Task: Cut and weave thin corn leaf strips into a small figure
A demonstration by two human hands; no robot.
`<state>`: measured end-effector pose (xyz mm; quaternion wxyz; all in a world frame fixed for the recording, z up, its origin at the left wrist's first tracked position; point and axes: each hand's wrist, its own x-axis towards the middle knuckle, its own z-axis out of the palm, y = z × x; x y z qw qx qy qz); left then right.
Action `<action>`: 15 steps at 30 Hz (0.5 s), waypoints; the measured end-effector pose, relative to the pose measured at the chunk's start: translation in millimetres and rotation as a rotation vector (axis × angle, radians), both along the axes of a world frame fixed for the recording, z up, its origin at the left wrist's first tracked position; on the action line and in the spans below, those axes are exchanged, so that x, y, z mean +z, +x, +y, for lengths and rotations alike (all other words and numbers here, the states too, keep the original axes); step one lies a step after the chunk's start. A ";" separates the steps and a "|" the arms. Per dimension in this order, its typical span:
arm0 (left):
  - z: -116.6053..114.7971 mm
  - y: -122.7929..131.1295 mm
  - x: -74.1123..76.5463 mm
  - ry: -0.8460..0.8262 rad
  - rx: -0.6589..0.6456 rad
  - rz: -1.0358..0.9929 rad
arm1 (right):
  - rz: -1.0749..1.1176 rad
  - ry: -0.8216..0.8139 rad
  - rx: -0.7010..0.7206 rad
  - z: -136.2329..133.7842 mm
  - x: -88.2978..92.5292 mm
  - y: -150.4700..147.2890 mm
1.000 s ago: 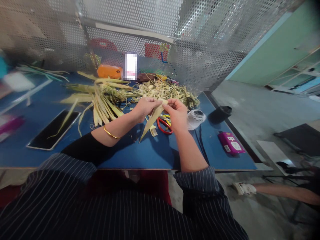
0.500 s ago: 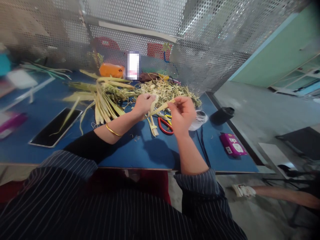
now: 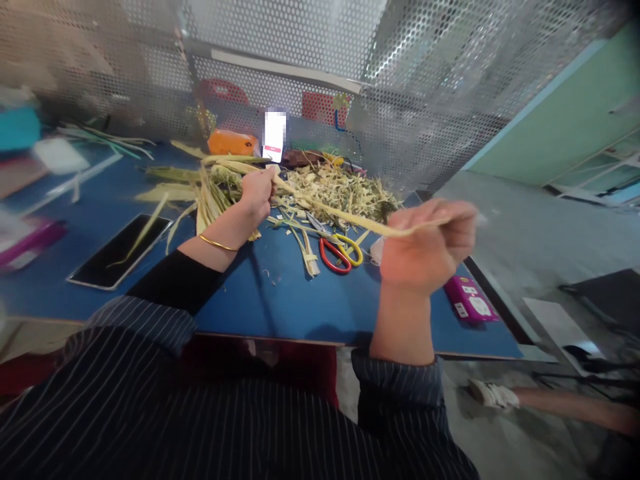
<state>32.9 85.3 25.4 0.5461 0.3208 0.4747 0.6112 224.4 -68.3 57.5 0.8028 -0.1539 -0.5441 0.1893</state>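
A long pale-yellow strip of dried leaf [image 3: 345, 215] stretches between my two hands above the table. My left hand [image 3: 259, 191] is closed on its far end, in front of a bundle of dried leaves [image 3: 213, 200]. At the right, my right hand [image 3: 425, 247] is raised and closed on the other end, slightly blurred. Under the strip lie scissors [image 3: 336, 255] with one red and one yellow handle. Beside them is a small woven piece with pale stalks [image 3: 307, 253]. A heap of shredded plant scraps [image 3: 345, 190] spreads behind the strip.
A dark flat phone-like slab [image 3: 120, 252] lies on the blue table [image 3: 240, 300] at left, a leaf strip across it. An orange packet [image 3: 231, 143] and a lit phone [image 3: 273, 137] stand before the perforated metal screen [image 3: 300, 40]. A purple packet [image 3: 471, 300] sits near the right edge.
My hands have moved apart, the right one outward to the right and the left one leftward, drawing the strip out lengthwise. The scissors have come into fuller view.
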 end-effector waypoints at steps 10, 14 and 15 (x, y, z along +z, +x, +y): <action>-10.6 -29.5 49.3 0.206 0.073 0.060 | 0.338 -0.247 0.368 8.1 -8.1 28.1; -6.6 -59.3 69.1 0.194 0.270 0.198 | 0.108 -0.282 0.140 14.4 -10.1 32.5; -6.2 -66.9 72.7 0.207 0.317 0.259 | 0.059 -0.290 0.099 18.0 -11.1 32.9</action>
